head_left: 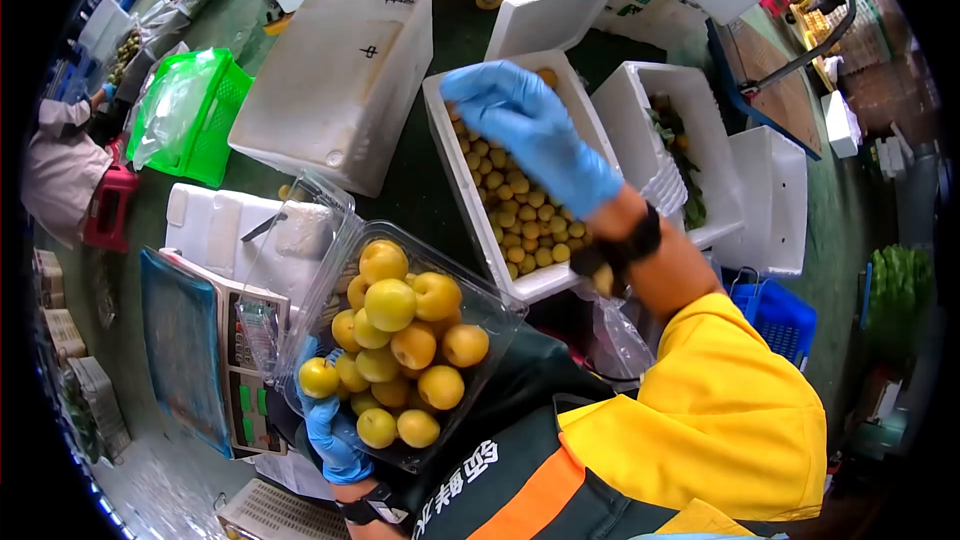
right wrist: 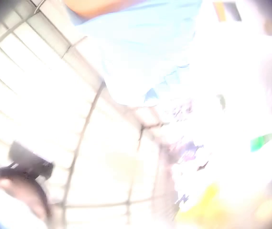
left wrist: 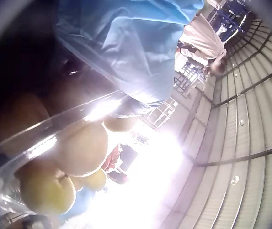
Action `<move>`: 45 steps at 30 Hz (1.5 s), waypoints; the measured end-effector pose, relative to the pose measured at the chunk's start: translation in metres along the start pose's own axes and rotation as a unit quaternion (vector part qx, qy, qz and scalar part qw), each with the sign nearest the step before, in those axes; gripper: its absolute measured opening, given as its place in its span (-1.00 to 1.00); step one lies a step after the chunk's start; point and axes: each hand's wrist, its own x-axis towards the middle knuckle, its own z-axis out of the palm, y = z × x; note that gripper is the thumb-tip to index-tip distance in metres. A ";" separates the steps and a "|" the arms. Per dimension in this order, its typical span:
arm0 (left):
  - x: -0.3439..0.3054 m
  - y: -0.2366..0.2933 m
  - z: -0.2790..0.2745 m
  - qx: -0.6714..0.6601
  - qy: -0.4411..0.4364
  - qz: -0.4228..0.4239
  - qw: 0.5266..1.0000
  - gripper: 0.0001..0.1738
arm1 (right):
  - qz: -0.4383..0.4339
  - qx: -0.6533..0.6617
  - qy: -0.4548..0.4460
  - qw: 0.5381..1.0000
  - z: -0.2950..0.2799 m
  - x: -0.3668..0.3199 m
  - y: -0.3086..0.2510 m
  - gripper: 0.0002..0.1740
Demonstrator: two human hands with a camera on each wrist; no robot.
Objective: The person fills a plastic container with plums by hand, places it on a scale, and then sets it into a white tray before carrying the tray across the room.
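Note:
My blue-gloved left hand [head_left: 338, 448] grips the near left side of a clear plastic clamshell box [head_left: 503, 315], its lid [head_left: 325, 202] folded back. Yellow, plum-like fruits [head_left: 390, 305] are heaped inside, and one lies right at my left fingers. In the left wrist view, the glove [left wrist: 126, 52] sits against the box's rim beside some fruits [left wrist: 50, 191]. My gloved right hand [head_left: 530, 125] is over a white foam box [head_left: 460, 205] holding many more of these fruits [head_left: 525, 215]. Its fingers are bent, and I cannot tell whether they hold a fruit; the right wrist view is overexposed.
A scale [head_left: 240, 380] with a blue-covered platform stands left of the clamshell. A closed foam box [head_left: 335, 80] and a green crate [head_left: 228, 90] are behind it. To the right are another foam box [head_left: 625, 105] with leafy contents and a blue basket [head_left: 780, 315].

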 end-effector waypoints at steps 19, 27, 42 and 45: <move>0.009 0.001 -0.010 0.010 0.079 -0.068 0.995 -0.38 | 0.410 -0.582 -0.116 0.693 -0.088 -0.099 0.288 -0.42; 0.009 0.001 -0.006 0.038 0.071 -0.068 0.994 -0.36 | 0.345 -0.506 -0.125 0.781 -0.110 -0.097 0.291 -0.47; 0.012 0.002 0.005 0.022 -0.014 -0.035 0.999 -0.21 | 0.118 0.063 0.000 0.991 -0.040 -0.087 0.034 -0.34; 0.015 0.006 0.013 0.051 -0.009 -0.006 0.999 -0.22 | 0.211 0.379 -0.081 0.897 -0.029 -0.072 0.014 -0.36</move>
